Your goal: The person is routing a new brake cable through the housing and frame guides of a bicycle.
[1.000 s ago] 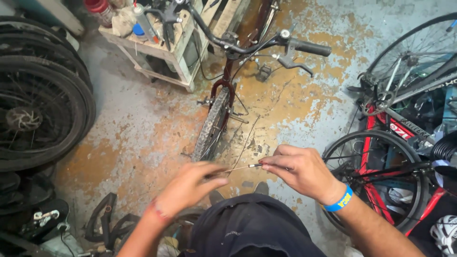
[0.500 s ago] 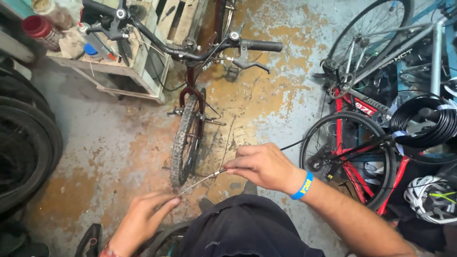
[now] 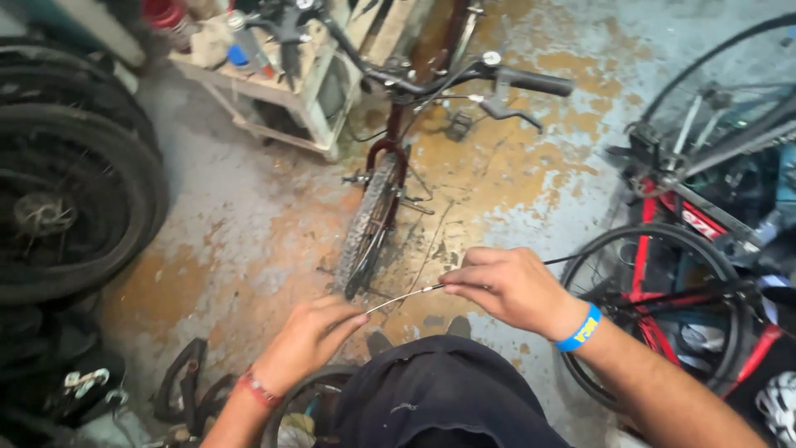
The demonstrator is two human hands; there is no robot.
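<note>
I look down at my two bare hands over a stained concrete floor [image 3: 249, 216]. My right hand [image 3: 506, 286], a blue wristband [image 3: 579, 328] on its wrist, pinches a thin metal cable [image 3: 402, 297] between closed fingertips. My left hand [image 3: 311, 336] is curled narrow, its fingertips pinching the cable's other end. The cable spans the gap between both hands, above my dark trousers. A maroon bicycle [image 3: 390, 158] stands ahead, black tyres [image 3: 75, 199] lean at the left edge, and a red bicycle [image 3: 663, 274] is at the right.

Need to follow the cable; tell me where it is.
Head view, low centre: the thin cable stretches between the left hand and right hand, just before the dark bicycle's front tyre.
</note>
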